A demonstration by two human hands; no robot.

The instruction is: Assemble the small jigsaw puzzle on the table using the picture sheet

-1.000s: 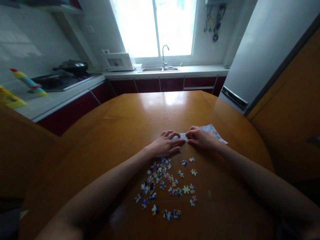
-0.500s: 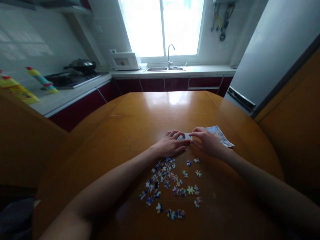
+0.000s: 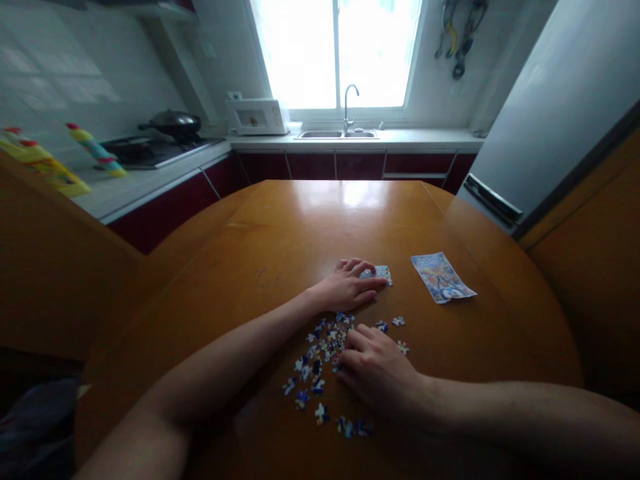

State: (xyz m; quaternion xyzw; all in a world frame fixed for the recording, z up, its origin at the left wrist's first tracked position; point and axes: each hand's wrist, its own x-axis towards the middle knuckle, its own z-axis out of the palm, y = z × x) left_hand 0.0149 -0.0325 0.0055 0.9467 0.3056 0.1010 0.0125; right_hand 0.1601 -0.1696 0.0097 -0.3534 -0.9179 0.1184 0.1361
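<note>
My left hand (image 3: 353, 285) lies flat with fingers spread, partly over a small joined patch of jigsaw puzzle (image 3: 384, 273). The fingers cover the patch's left part. Closer to me, my right hand (image 3: 377, 367) is over the right side of a heap of loose puzzle pieces (image 3: 327, 340). Its fingers are curled downward, closed, and whatever is at their tips is hidden. Under and behind this hand other pieces are covered. A single puzzle piece (image 3: 399, 321) sits just beyond its knuckles, and a puzzle piece (image 3: 321, 413) lies near the front of the heap.
A printed picture sheet (image 3: 443, 277) lies on the wooden table (image 3: 320, 220), right of the joined patch. Beyond the table are a counter with a sink (image 3: 320, 135), a microwave (image 3: 257, 117) and a stove with a pan (image 3: 175, 123). A fridge (image 3: 520, 113) stands at the right.
My right hand has come away from the joined patch, back toward me and left onto the loose pieces. The picture sheet is now uncovered. My left hand stays at the patch.
</note>
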